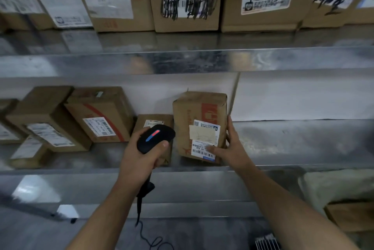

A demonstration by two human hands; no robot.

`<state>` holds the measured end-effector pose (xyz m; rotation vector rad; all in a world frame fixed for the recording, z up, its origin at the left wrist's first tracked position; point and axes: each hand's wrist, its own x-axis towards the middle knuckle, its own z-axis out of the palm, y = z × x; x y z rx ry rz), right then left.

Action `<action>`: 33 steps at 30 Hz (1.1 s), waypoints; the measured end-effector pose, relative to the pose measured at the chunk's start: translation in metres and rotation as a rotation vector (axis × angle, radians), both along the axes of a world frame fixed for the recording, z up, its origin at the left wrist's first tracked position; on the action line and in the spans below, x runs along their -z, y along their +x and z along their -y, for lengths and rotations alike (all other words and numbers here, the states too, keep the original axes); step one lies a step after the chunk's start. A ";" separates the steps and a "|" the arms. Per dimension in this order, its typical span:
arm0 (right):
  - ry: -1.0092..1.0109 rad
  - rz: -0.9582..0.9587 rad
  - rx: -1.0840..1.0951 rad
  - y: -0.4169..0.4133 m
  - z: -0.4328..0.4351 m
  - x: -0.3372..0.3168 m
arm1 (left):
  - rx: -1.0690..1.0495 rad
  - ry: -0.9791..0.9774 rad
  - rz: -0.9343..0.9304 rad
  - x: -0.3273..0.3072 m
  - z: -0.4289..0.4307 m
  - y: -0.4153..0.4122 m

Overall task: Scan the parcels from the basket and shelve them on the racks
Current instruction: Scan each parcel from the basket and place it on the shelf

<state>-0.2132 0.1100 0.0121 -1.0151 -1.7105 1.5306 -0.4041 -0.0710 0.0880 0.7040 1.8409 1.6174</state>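
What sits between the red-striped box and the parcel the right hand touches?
A small labelled box stands between the red-striped box and the parcel, partly hidden by the scanner in the left hand. Head view.

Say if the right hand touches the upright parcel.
Touching: head view shows the right hand on the parcel, fingers along its side, thumb on its front.

Not much of the person gets shown here, just two arms. The left hand (139, 154) and right hand (234, 146) are left bare, and both forearms (283, 199) are seen uncovered right down to the bottom edge. A short-trimmed nail (165, 144) can be made out on the left thumb. The fingers (229, 125) are slim; finer detail is blurred.
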 end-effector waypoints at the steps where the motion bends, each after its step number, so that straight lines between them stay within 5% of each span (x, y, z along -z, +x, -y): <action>1: 0.019 0.003 -0.010 -0.004 -0.003 0.004 | -0.018 -0.003 -0.001 0.000 0.000 -0.001; 20: 0.003 -0.030 -0.019 -0.059 -0.037 0.021 | -0.186 -0.007 -0.014 0.001 0.007 -0.009; 33: 0.010 0.100 -0.104 -0.044 -0.034 0.002 | -0.076 0.023 -0.054 -0.003 -0.010 0.006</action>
